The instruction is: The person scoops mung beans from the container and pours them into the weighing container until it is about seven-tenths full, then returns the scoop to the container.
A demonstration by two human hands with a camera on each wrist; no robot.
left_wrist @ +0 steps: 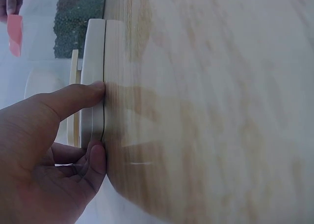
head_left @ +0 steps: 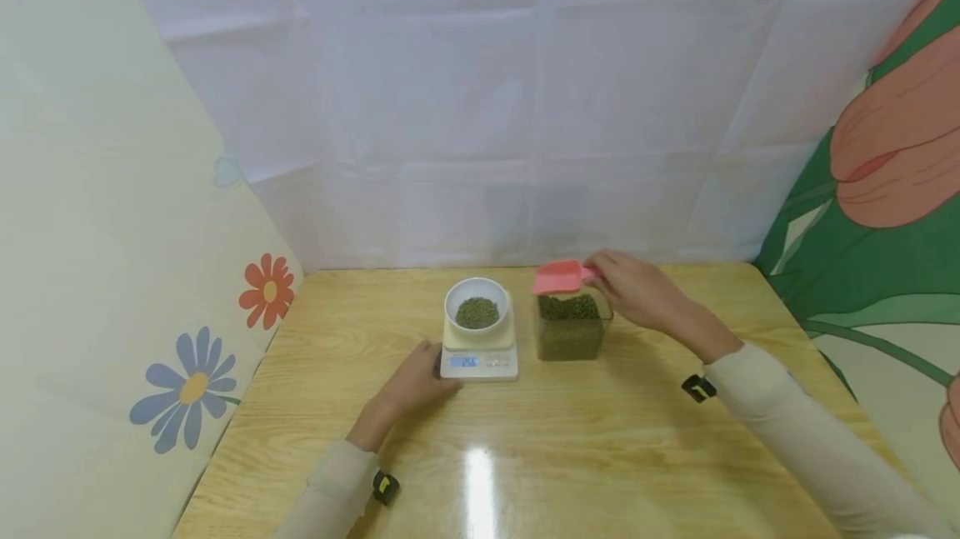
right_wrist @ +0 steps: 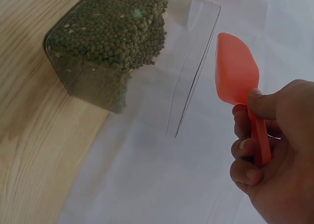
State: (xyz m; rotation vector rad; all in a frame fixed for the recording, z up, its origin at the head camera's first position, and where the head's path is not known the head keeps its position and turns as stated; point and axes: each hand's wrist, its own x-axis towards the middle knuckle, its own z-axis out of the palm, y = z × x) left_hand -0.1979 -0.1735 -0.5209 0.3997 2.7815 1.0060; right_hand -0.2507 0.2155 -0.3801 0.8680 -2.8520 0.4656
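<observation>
My left hand [head_left: 414, 376] holds the front left corner of a white kitchen scale [head_left: 498, 362], thumb and curled fingers against its sides in the left wrist view. On the scale's platform stands a white bowl [head_left: 477, 286] with green mung beans [head_left: 477, 314] inside. The lit display [head_left: 464, 362] shows digits that look like 256. My right hand [head_left: 633, 289] grips the handle of a pink scoop [right_wrist: 236, 69], whose blade appears bare. In the head view the scoop is over the back of a clear, open container [head_left: 568, 345], which holds more mung beans [right_wrist: 110, 30].
The wood-grain table [head_left: 600, 439] ends at a white cloth backdrop [head_left: 420, 106]. Printed flower panels stand at the left [head_left: 97, 214] and right [head_left: 892, 289]. The container is just right of the scale, with a narrow gap between.
</observation>
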